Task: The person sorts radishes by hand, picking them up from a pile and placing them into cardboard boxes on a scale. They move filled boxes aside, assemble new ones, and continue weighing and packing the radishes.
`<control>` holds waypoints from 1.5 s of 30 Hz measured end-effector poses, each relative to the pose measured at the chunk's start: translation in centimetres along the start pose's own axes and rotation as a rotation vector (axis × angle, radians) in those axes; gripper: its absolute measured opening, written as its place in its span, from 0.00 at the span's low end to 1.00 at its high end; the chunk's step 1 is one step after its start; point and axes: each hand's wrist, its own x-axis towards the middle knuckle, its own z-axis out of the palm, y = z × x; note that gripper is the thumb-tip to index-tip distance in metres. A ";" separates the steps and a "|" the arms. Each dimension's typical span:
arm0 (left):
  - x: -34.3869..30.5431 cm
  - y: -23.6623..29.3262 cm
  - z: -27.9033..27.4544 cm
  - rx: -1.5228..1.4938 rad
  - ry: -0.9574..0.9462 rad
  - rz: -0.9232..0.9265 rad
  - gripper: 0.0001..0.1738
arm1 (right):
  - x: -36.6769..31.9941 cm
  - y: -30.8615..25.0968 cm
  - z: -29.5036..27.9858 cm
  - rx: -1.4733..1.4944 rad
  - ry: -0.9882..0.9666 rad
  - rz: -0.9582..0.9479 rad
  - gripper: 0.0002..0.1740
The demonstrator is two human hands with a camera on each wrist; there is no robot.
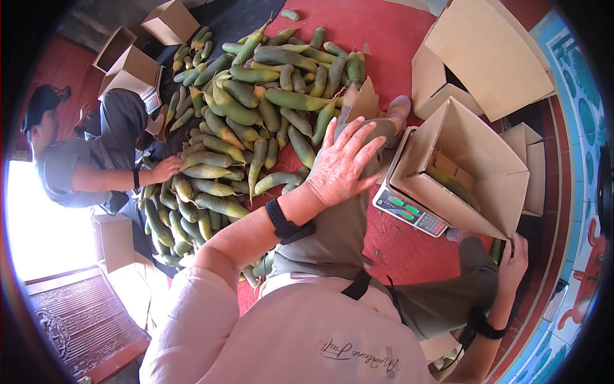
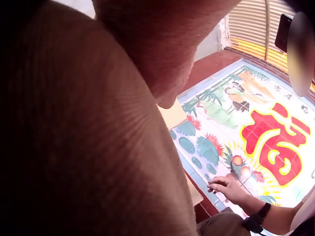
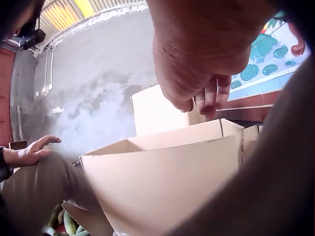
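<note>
My left hand [image 1: 344,165] rests on my raised knee with its fingers spread, holding nothing. An open cardboard box [image 1: 470,203] stands on a digital scale [image 1: 430,225] with lit green displays, and a green radish [image 1: 453,187] lies inside it. My right hand [image 1: 513,261] is at the box's near corner. In the right wrist view its loosely bent fingers [image 3: 210,101] hang just over the box rim, with nothing in them. A big heap of green radishes [image 1: 224,150] covers the floor to the left, beyond my left arm.
Another person [image 1: 83,153] sits at the left, one hand on the heap. More cardboard boxes [image 1: 131,67] stand at the back left, and others [image 1: 489,57] at the right by the tiled wall [image 1: 579,128]. A red mat [image 1: 396,48] lies beneath, and a carved wooden piece [image 1: 86,317] stands lower left.
</note>
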 end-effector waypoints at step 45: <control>-3.4 11.9 -21.1 -1.086 0.267 0.086 0.29 | -5.9 1.0 -0.7 0.009 0.249 0.148 0.10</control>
